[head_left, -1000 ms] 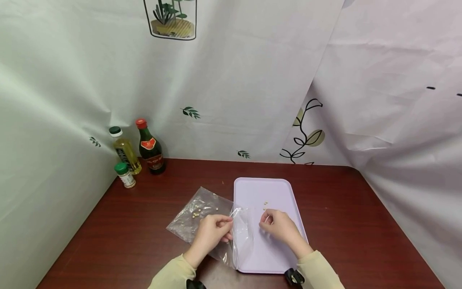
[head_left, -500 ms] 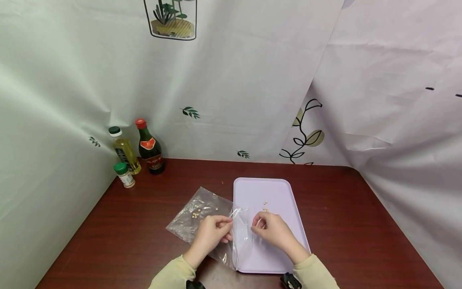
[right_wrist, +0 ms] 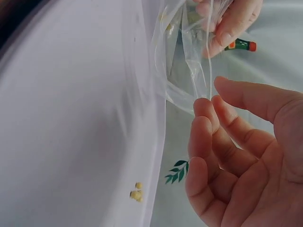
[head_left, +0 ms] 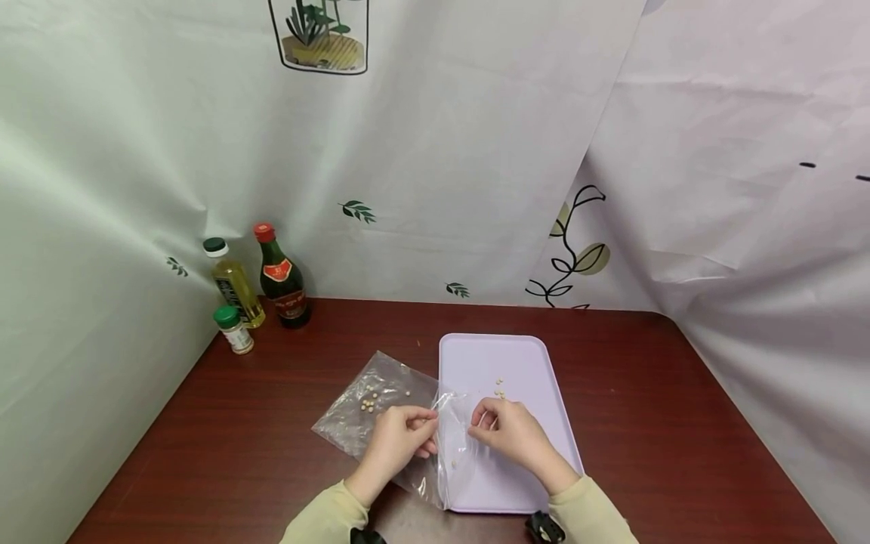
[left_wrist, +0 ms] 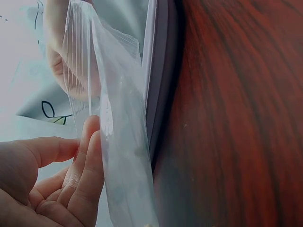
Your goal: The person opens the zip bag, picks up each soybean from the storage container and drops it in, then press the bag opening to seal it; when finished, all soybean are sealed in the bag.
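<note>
A clear zip bag lies flat on the table, its mouth lapping over the left edge of the lilac tray. Several small round pale-yellow beans show inside it. My left hand pinches the bag's mouth between thumb and fingers, lifting one side of it. At the mouth's right side is my right hand, fingers loosely bent, thumb apart from the index finger and nothing visible between. One bean shows through the clear mouth area. Several beans lie on the tray beyond my right hand.
At the table's back left stand an oil bottle, a dark green bottle with a red cap and a green-capped shaker jar. Printed cloth hangs behind the reddish-brown table.
My right hand has moved left from above the tray to the bag's mouth, its fingers parting. A bean now shows near the mouth. My left hand has kept its hold on the zip bag.
</note>
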`<state>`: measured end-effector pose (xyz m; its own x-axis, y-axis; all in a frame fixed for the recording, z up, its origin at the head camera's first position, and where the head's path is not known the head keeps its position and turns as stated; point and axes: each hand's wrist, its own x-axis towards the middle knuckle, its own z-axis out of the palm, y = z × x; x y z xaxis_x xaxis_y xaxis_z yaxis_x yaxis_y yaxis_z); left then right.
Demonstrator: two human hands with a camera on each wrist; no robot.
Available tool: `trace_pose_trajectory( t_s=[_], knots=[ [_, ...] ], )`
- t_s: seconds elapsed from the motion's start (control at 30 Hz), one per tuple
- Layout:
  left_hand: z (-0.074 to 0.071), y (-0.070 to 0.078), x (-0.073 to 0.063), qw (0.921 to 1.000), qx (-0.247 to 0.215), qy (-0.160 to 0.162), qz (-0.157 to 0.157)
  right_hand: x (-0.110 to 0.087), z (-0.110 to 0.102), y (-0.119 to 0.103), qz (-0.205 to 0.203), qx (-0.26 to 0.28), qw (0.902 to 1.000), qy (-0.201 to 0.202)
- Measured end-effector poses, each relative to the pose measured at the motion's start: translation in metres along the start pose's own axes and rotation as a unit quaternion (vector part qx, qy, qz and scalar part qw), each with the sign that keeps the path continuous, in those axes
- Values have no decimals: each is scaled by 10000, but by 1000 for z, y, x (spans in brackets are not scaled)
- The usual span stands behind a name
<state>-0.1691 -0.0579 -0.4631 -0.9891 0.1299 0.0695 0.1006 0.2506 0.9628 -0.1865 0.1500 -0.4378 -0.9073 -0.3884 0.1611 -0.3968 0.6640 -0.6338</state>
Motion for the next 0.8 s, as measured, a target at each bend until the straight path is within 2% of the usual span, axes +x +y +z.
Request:
trace_pose_trajectory(
  t_s=[0.23,0.53,0.8],
  knots=[
    [-1,2,-1,10000,26,4,7,4,-4,7,304,111,9994,156],
    [0,1,-3,10000,50,-23,10,10,-11,19,677,-88,9961,559],
    [0,1,-4,10000,36,-14,-2,10,-13,28,889,-112,9940,635]
  ],
)
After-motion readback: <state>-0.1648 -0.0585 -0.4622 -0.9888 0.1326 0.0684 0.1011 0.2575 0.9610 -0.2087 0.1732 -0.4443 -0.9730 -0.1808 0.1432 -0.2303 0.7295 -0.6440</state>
